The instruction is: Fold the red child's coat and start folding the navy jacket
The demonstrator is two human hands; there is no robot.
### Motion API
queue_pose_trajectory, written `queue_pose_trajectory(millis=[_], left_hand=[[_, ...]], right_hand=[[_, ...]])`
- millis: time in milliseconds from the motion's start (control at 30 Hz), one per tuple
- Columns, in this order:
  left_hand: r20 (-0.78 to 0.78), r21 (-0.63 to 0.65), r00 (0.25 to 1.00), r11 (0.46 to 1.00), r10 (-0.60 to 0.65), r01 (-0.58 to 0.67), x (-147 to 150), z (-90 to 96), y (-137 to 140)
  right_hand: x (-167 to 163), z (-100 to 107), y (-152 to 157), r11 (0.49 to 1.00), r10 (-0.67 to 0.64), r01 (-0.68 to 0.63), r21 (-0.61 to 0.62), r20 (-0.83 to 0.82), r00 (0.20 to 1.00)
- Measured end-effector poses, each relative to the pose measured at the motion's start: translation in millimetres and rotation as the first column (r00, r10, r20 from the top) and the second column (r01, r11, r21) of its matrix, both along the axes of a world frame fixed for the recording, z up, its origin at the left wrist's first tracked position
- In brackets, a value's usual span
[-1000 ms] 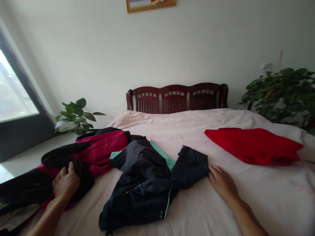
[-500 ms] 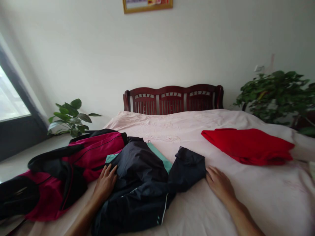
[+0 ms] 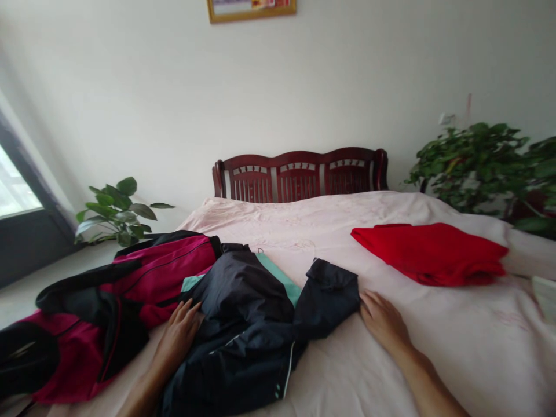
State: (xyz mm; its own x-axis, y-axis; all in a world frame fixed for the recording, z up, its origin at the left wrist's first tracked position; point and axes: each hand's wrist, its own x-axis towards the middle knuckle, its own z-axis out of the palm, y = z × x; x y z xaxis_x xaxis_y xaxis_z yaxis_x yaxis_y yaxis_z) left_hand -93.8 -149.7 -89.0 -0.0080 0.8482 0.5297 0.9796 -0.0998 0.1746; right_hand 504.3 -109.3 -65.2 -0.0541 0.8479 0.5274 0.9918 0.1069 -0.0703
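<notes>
A dark navy jacket (image 3: pixel 243 341) with white piping and a small pale mark lies crumpled on the bed, its turquoise lining (image 3: pixel 278 275) showing along the top. One dark folded part (image 3: pixel 328 295), like a sleeve, sticks out to the right. My left hand (image 3: pixel 180 327) lies flat at the jacket's left side, fingers stretched and touching the cloth. On the other side, my right hand (image 3: pixel 382 318) rests on the bed with its fingertips against the end of the sleeve-like part; its fingers are extended and its thumb is partly hidden.
Left of the jacket lies a pink and black garment (image 3: pixel 160 266), partly against it. A folded red cloth (image 3: pixel 430 252) is on the right of the pink bedsheet (image 3: pixel 325 220). Behind are a wooden headboard (image 3: pixel 299 174) and leafy plants (image 3: pixel 117 211) on both sides.
The view has shifted slightly, so most things appear a little further left. Both hands keep nearly the same places beside the jacket, whose shape looks unchanged.
</notes>
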Motion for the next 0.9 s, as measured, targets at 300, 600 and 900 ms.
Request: queue_pose_trajectory(millis=[300, 600, 900], left_hand=[[0.05, -0.024, 0.999, 1.0, -0.013, 0.014, -0.9, 1.4, -5.6], [0.096, -0.041, 0.993, 0.997, -0.062, 0.066, -0.7, 1.7, -6.0], [0.116, -0.052, 0.991, 0.996, -0.067, 0.074, 0.3, 2.9, -7.6]], right_hand=[[-0.8, 0.3, -1.2, 1.0, -0.003, 0.004, 0.008, -0.021, 1.0], [-0.2, 0.1, -0.7, 1.0, -0.018, 0.018, -0.009, 0.008, 1.0], [-0.4, -1.0, -0.5, 1.0, -0.011, 0.01, 0.015, 0.014, 1.0]])
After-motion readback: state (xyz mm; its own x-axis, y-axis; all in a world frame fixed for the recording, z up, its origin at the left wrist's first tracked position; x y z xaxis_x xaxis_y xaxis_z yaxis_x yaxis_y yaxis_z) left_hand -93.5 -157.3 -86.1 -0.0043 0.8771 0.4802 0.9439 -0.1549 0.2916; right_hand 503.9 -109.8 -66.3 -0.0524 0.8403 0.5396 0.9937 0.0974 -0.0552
